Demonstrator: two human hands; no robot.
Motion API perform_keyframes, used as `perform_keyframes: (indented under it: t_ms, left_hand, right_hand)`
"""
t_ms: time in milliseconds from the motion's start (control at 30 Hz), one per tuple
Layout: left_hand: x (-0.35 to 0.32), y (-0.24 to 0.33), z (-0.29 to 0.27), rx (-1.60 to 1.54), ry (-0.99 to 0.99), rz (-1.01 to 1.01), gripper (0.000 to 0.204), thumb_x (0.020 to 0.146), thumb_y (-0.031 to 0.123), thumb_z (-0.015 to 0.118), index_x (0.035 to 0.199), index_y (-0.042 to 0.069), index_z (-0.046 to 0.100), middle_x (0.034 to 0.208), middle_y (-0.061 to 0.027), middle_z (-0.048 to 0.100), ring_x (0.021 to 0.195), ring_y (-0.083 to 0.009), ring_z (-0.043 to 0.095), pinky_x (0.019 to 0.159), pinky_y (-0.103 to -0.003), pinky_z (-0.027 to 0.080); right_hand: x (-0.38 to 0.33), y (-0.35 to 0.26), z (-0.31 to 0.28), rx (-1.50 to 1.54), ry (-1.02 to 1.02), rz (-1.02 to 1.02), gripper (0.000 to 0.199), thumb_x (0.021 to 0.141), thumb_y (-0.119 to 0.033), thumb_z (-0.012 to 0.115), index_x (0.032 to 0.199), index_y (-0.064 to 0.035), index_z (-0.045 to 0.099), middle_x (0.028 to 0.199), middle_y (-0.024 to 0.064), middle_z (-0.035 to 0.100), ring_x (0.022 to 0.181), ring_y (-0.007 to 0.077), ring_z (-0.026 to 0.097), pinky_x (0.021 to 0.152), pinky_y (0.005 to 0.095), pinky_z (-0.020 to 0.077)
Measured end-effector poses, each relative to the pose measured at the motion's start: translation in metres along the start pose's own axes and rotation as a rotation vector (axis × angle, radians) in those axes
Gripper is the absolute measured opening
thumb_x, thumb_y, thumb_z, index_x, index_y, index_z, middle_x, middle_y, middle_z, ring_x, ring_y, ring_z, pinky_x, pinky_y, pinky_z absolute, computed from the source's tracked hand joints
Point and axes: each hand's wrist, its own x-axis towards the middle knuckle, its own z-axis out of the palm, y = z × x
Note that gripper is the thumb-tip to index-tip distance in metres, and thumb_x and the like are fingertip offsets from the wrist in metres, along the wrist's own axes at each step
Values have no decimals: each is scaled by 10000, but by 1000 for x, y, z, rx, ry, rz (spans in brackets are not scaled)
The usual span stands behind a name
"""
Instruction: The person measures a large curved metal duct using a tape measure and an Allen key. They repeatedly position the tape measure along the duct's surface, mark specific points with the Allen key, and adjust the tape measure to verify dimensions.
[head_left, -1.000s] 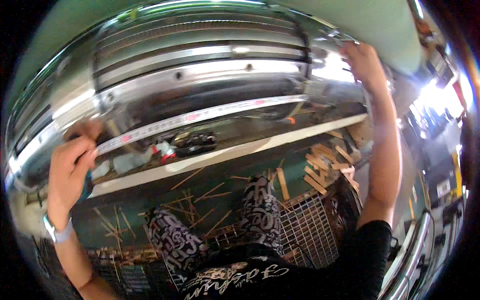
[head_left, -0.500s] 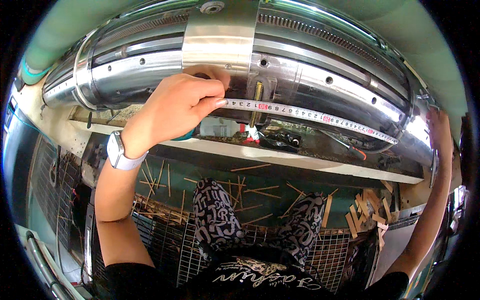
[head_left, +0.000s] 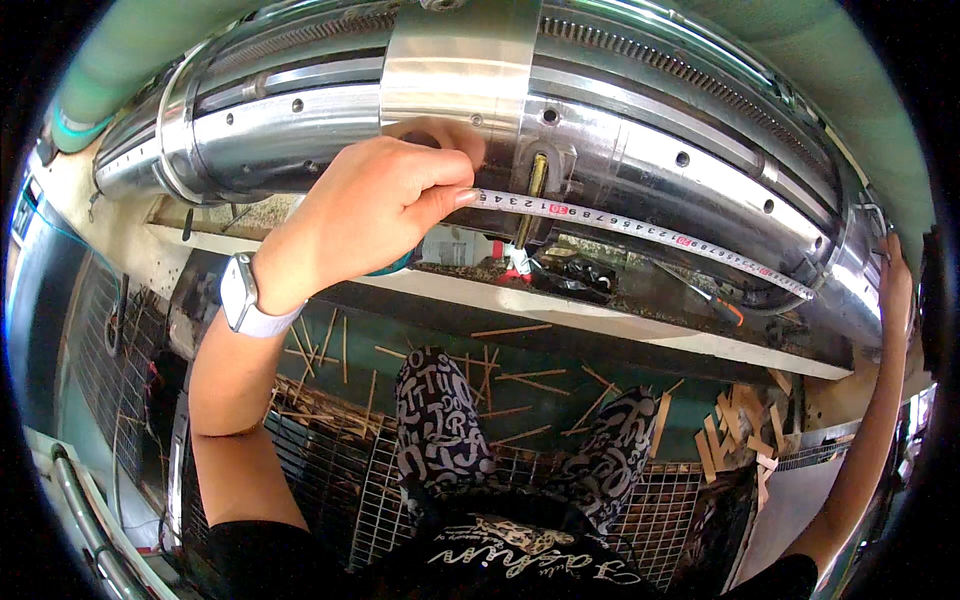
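Note:
My left hand grips the case end of a white measuring tape and presses it against a big polished steel machine ring. The tape stretches to the right along the curved metal, past a small slotted bracket. At the far right edge my right hand rests on the ring where the tape's other end lies; its fingers are mostly out of sight. A white watch is on my left wrist.
Below the ring runs a pale ledge with dark debris. Many thin wooden sticks lie on the green floor, small wood blocks at the right. I stand on a wire mesh grate. A green pipe curves above.
The view swung left, so my left hand moved from the left edge to the centre. The tape stays stretched between both hands, and the left hand has edged slightly along the ring.

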Motion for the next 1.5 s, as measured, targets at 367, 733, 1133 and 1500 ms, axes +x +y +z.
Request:
perform_keyframes:
  t_ms: [367, 733, 1133, 1500]
  left_hand:
    - [6, 12, 3, 6, -49, -197, 142, 818, 99, 572, 728, -3, 529, 594, -141, 524, 566, -317, 542, 530, -370, 399]
    - [4, 8, 0, -48, -57, -246, 142, 826, 83, 564, 735, -22, 531, 578, -97, 514, 513, -185, 477, 508, -299, 361]
    - [2, 3, 10, -140, -10, -276, 114, 815, 53, 565, 742, -29, 532, 572, -100, 510, 527, -178, 494, 518, -293, 378]
    - [-1, 4, 5, -49, -14, -187, 133, 816, 93, 550, 738, -12, 526, 599, -119, 527, 552, -237, 530, 538, -325, 388]
  right_hand:
    - [23, -96, -40, 15, -57, 119, 309, 901, -124, 404, 1180, -36, 502, 1112, 213, 585, 1023, 344, 561, 857, 404, 430]
    - [-12, -156, -97, 590, -146, 232, 177, 894, -130, 434, 892, 38, 489, 610, 111, 586, 547, 198, 635, 499, 323, 486]
    - [13, -189, -105, 600, -358, 410, 379, 936, -248, 427, 743, 66, 515, 561, 141, 588, 413, 220, 594, 325, 283, 400]
    - [30, -189, -101, 822, -330, 471, 284, 901, -259, 503, 770, -10, 543, 593, 86, 575, 407, 143, 502, 369, 275, 384]
